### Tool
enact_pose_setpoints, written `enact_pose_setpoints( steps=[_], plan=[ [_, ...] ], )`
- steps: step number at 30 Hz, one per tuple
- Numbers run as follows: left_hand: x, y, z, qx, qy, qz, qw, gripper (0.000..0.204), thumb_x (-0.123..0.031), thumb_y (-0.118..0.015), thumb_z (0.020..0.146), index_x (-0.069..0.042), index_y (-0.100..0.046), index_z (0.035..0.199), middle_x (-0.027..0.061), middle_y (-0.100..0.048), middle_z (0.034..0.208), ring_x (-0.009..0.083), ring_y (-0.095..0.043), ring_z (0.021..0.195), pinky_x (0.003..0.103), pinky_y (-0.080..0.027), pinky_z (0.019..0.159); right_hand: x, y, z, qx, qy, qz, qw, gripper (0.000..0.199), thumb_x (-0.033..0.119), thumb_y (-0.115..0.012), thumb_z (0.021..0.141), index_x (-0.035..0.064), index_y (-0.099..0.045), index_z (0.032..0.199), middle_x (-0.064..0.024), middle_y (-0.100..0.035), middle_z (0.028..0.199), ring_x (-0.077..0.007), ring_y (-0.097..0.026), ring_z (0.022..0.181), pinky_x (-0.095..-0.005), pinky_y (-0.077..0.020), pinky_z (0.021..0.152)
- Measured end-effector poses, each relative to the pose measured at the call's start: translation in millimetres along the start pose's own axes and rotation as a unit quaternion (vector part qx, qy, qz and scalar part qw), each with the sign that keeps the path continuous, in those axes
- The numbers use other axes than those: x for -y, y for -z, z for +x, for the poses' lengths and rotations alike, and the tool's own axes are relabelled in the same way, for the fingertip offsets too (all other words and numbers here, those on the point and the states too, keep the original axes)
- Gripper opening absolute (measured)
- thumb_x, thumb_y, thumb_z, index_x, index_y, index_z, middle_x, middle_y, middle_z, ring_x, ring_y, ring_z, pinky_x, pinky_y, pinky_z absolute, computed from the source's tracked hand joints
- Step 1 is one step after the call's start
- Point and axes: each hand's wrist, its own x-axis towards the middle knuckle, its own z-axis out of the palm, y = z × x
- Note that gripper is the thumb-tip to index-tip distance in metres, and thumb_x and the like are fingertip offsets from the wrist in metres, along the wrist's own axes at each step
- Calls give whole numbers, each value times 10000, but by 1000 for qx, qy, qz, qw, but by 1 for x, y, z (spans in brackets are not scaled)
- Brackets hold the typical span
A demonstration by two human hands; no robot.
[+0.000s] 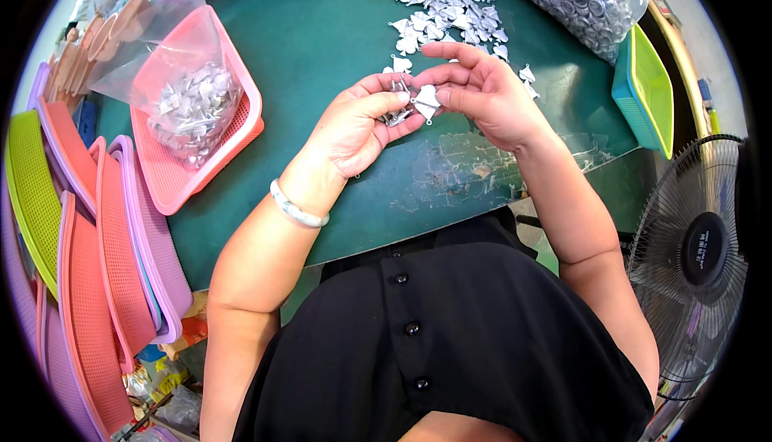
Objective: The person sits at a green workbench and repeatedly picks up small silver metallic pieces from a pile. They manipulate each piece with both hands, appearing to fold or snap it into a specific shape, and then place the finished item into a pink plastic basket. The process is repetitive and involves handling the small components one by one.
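My left hand (pixel 366 116), with a pale bangle (pixel 298 205) on its wrist, is closed around several small silver metal pieces (pixel 396 112). Between the thumb and fingers of my right hand (pixel 488 98) is one flat silver metal charm (pixel 426 102) with a small loop at its tip. The two hands nearly meet above the green table (pixel 354 217). Just beyond them lies a loose pile of similar silver charms (pixel 450 14), and a few stray ones (pixel 527 74) rest right of my right hand.
At left, a pink basket (pixel 252 124) holds a clear bag of silver pieces (pixel 193 108). Stacked coloured baskets (pixel 96 313) crowd the left edge. A bag of grey rings (pixel 575 0) lies at the back right, near a green-blue basket (pixel 643 92). A fan (pixel 687 253) stands right.
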Motion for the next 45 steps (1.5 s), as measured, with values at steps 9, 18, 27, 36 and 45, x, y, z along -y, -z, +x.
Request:
enact_pose_setpoints(
  steps=[9, 18, 27, 36, 45],
  plan=[
    [3, -4, -6, 5, -1, 50, 999, 213, -10, -588, 818, -40, -524, 1019, 79, -585, 961, 175, -603, 891, 302, -525, 768, -6, -5, 0, -49, 25, 38, 998, 464, -46, -546, 813, -11, -416, 1256, -45, -552, 930, -106, -573, 827, -255, -498, 745],
    [5, -1, -1, -1, -9, -24, 1000, 167, -36, -506, 844, -2, -532, 1006, 114, -587, 986, 213, -595, 927, 350, -503, 832, -13, -21, -2, -61, 218, -196, 954, 436, -108, -496, 792, 9, -463, 1210, -32, -525, 869, -115, -553, 822, -267, -505, 758],
    [0, 4, 2, 44, -15, -137, 990, 357, -221, -427, 910, 65, -529, 1097, 182, -572, 1055, 324, -559, 990, 427, -457, 904, 5, -16, -7, -63, 159, -59, 984, 397, -80, -530, 793, -27, -483, 1184, -38, -564, 876, -87, -546, 819, -228, -459, 771],
    [1, 12, 4, 92, 7, -172, 981, 406, -262, -445, 916, 79, -514, 1125, 198, -574, 1037, 350, -561, 977, 423, -474, 879, 8, -13, -4, -102, 100, -59, 988, 363, -32, -551, 809, -43, -485, 1166, -44, -611, 862, -78, -557, 811, -213, -444, 762],
    [0, 22, 6, 44, -6, -125, 991, 258, -112, -576, 842, 15, -536, 1062, 150, -583, 942, 264, -593, 839, 279, -524, 632, 3, 11, 38, -122, 111, -333, 929, 329, -40, -483, 808, 25, -553, 1123, -80, -645, 939, -177, -591, 860, -298, -471, 772]
  ],
)
